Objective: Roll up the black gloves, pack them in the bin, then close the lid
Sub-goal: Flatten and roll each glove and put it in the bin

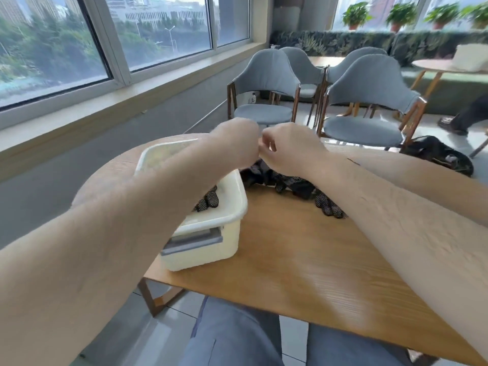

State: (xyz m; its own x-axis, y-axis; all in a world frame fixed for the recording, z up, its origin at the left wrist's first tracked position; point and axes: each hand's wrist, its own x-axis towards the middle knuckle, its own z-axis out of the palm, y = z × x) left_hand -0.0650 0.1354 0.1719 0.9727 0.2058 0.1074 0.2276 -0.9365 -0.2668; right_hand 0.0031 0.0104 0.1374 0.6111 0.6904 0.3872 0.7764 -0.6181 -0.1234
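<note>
The person sits at a wooden counter (303,249) with both arms stretched over it; the left hand (237,142) and right hand (290,150) meet knuckle to knuckle at its far side, directly above the loose heap of black gloves (298,184); that heap lies on the counter just right of the white bin (211,250), touching its far right corner or very nearly so. The right hand's fingers (272,146) are curled in with the thumb against them, and a fold of dark fabric rises to meet them, so they appear to pinch a glove from the heap; the left hand is blurred and turned away, and how its fingers lie cannot be told.

The bin stands open on the near left part of the counter; a dotted black glove (210,200) already lies inside it, by the right wall; the lid (169,154) shows at the bin's far side, mostly hidden by the left forearm, and whether it is hinged or loose cannot be told.

The step in hand looks like the rolling stage, with packing partly done and several gloves still unrolled; the next move probably calls for both hands to draw one glove free of the tangle, lay it flat and roll it tight; soft knit tends to spring open, so the roll would need holding on its way left into the bin.
</note>
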